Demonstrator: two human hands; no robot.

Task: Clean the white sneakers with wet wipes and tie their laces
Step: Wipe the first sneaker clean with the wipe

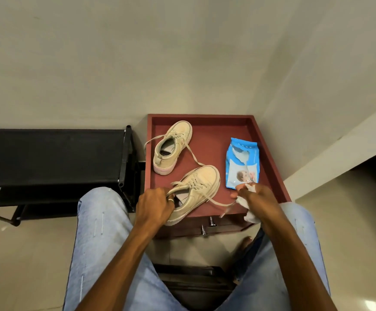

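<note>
Now near sneaker [197, 188], toe toward far right, collar in curled left grip [154, 204]; crumpled wipe [250, 217] in closed right grip [257, 198].

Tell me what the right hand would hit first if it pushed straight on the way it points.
The right hand would likely meet the blue wipes pack first, just ahead; depth is unclear.

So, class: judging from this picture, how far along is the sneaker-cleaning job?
Done: a wet wipe is out of the blue pack, held in the right hand. In hand: the left hand grips the near sneaker. Left: wiping both; the far sneaker lies untouched, laces on both trail loose.
</note>
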